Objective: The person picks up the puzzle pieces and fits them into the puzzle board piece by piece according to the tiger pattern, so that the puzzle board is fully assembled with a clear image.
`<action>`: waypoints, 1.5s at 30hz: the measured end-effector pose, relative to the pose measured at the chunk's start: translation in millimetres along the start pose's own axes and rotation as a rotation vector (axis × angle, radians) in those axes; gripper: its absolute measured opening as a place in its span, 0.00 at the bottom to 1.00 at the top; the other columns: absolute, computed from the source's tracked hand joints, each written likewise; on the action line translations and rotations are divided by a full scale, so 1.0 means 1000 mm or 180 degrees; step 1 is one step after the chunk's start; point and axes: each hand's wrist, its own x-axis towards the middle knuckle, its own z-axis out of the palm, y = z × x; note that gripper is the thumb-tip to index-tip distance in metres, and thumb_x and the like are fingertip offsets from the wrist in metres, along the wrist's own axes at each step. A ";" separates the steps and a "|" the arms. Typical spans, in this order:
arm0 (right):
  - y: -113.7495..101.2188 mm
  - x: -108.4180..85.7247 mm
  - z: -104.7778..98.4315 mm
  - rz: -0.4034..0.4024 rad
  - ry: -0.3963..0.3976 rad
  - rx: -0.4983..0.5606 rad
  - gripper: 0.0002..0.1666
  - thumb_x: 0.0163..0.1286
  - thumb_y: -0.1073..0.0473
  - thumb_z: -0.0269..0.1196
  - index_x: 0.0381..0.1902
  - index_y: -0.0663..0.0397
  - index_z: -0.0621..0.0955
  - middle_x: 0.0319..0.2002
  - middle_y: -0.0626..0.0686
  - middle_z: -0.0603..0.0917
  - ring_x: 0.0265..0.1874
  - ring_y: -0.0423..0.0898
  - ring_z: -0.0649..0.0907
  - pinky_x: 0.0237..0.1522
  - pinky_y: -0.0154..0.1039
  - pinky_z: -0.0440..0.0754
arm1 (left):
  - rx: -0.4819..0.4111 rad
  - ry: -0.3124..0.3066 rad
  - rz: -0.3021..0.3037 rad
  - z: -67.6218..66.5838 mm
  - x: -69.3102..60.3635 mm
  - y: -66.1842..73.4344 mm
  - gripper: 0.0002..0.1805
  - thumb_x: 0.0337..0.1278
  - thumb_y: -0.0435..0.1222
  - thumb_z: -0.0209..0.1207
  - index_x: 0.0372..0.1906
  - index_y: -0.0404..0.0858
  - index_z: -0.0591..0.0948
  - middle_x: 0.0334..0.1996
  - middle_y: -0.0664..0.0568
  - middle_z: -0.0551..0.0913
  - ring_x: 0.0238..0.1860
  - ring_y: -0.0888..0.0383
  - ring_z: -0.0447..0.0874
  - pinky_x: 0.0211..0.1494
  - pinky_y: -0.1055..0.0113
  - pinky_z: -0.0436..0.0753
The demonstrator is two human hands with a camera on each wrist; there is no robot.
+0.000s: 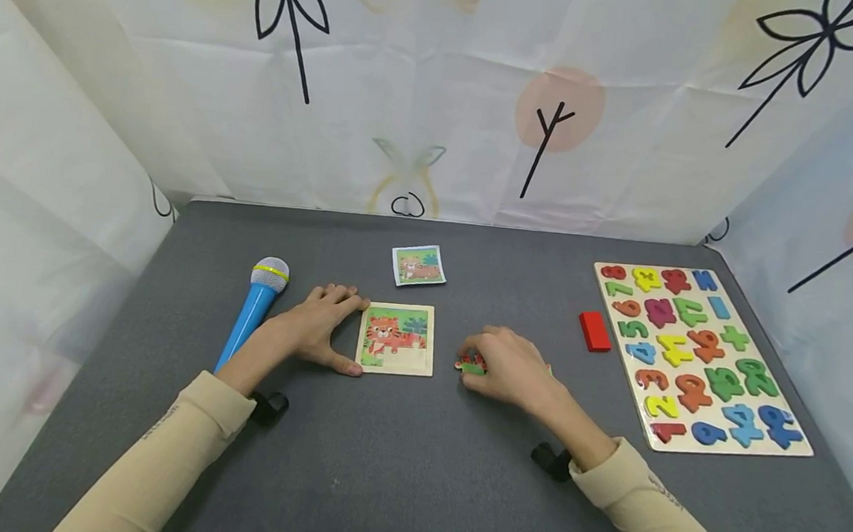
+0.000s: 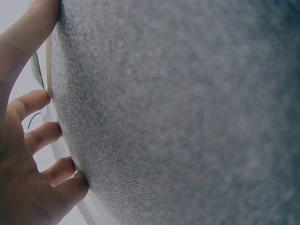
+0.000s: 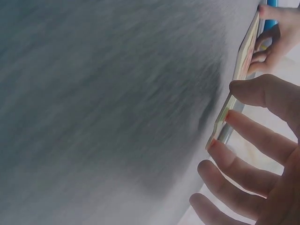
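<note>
A small wooden puzzle board (image 1: pixel 394 364) with a tiger picture lies mid-table; its lower part shows bare wood. My left hand (image 1: pixel 324 329) holds the board by its left side, thumb near the lower corner and forefinger near the upper one. To the right of the board, my right hand (image 1: pixel 505 364) pinches a thin red and green puzzle piece (image 1: pixel 473 365) between thumb and fingers, close to the tabletop. In the right wrist view, that wooden piece (image 3: pixel 219 123) shows edge-on, partly covered by the fingers. A small sliver shows behind the right hand, too hidden to identify.
A picture card (image 1: pixel 418 265) of the tiger lies behind the board. The blue toy microphone (image 1: pixel 250 315) is beside my left forearm. Toward the right are a red block (image 1: pixel 595 332) and a board of coloured numbers and letters (image 1: pixel 697 362). Patterned cloth (image 1: pixel 410 89) hangs behind the grey table (image 1: pixel 379 479).
</note>
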 end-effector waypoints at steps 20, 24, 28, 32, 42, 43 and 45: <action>-0.063 0.047 0.011 -0.0395 -0.0051 -0.0008 0.13 0.61 0.57 0.71 0.45 0.50 0.89 0.27 0.47 0.79 0.26 0.41 0.72 0.20 0.33 0.63 | 0.0045 -0.0004 -0.0039 -0.001 0.000 0.002 0.58 0.43 0.64 0.74 0.78 0.44 0.64 0.80 0.35 0.56 0.79 0.26 0.51 0.73 0.29 0.65; -0.071 0.054 0.014 -0.0454 -0.0043 -0.0022 0.13 0.61 0.57 0.72 0.45 0.50 0.89 0.30 0.48 0.82 0.26 0.41 0.73 0.20 0.33 0.64 | 0.0030 0.0000 -0.0031 -0.001 0.000 0.002 0.58 0.43 0.64 0.74 0.77 0.44 0.64 0.80 0.35 0.57 0.79 0.26 0.51 0.74 0.30 0.65; -0.077 0.059 0.017 -0.0437 -0.0058 -0.0059 0.14 0.62 0.56 0.72 0.47 0.50 0.89 0.33 0.49 0.84 0.28 0.41 0.75 0.21 0.34 0.67 | 0.0035 -0.0008 -0.0031 -0.001 0.001 0.001 0.58 0.43 0.65 0.74 0.78 0.44 0.64 0.80 0.35 0.56 0.79 0.26 0.51 0.74 0.31 0.65; -0.079 0.062 0.020 -0.0371 -0.0101 -0.0080 0.15 0.62 0.55 0.73 0.47 0.50 0.89 0.35 0.50 0.85 0.31 0.42 0.76 0.23 0.35 0.69 | 0.0017 -0.0007 -0.0034 -0.001 0.001 0.001 0.58 0.43 0.65 0.74 0.77 0.44 0.64 0.80 0.35 0.56 0.79 0.26 0.50 0.74 0.30 0.65; -0.079 0.064 0.025 -0.0291 -0.0141 -0.0100 0.13 0.64 0.54 0.73 0.47 0.48 0.89 0.38 0.50 0.86 0.36 0.44 0.82 0.26 0.38 0.77 | 0.0001 -0.0002 -0.0053 -0.002 -0.001 0.002 0.58 0.43 0.64 0.75 0.77 0.43 0.65 0.80 0.35 0.57 0.79 0.26 0.50 0.74 0.30 0.66; -0.079 0.065 0.025 -0.0290 -0.0137 -0.0100 0.13 0.64 0.54 0.73 0.46 0.48 0.89 0.38 0.50 0.86 0.36 0.44 0.82 0.26 0.38 0.76 | 0.0008 0.0001 -0.0053 -0.002 -0.001 0.002 0.58 0.43 0.64 0.75 0.77 0.43 0.65 0.80 0.35 0.57 0.79 0.26 0.51 0.73 0.30 0.66; -0.078 0.065 0.025 -0.0295 -0.0143 -0.0099 0.13 0.64 0.54 0.74 0.46 0.48 0.90 0.38 0.50 0.86 0.36 0.45 0.82 0.25 0.39 0.77 | 0.0014 0.0002 -0.0057 -0.002 -0.001 0.002 0.58 0.43 0.64 0.75 0.77 0.43 0.64 0.80 0.34 0.57 0.79 0.26 0.51 0.73 0.30 0.66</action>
